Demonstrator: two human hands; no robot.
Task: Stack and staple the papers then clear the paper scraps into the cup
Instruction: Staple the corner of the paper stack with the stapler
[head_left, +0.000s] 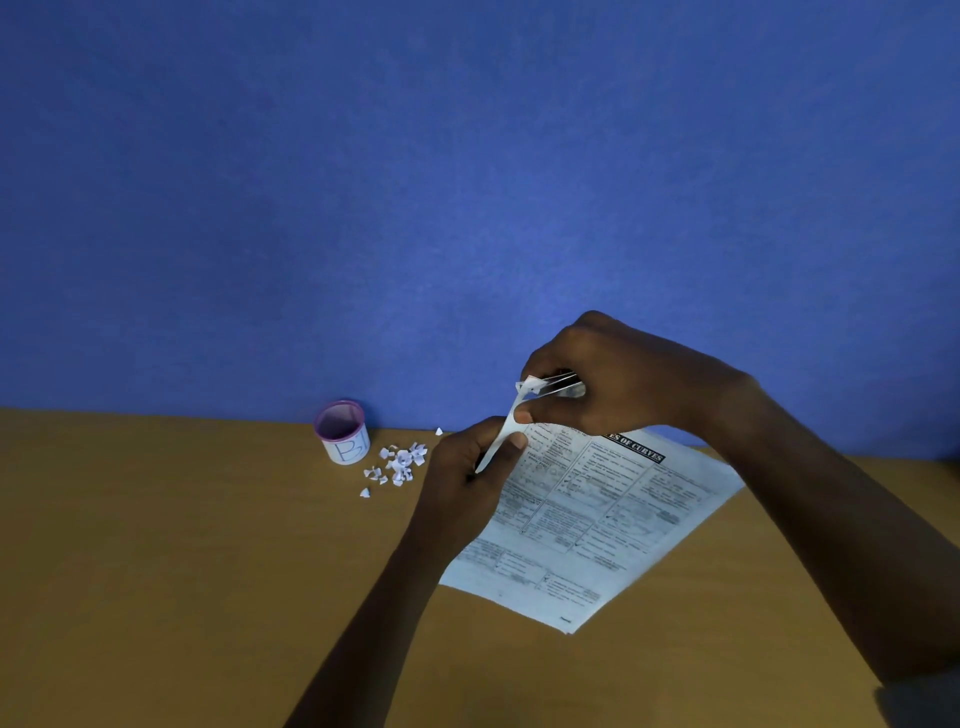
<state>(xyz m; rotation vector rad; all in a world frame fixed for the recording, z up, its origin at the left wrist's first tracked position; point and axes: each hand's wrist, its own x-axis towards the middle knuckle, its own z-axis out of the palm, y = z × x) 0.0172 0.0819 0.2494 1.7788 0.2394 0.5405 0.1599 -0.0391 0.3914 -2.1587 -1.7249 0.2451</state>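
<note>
Two grips on one raised corner of papers: left hand pinching, right hand clamped round stapler. Scraps just beside upright cup, near far counter edge.

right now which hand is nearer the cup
Left. The left hand pinches the papers right of the cup and scraps; the right hand, gripping the stapler, is higher, farther right.
</note>
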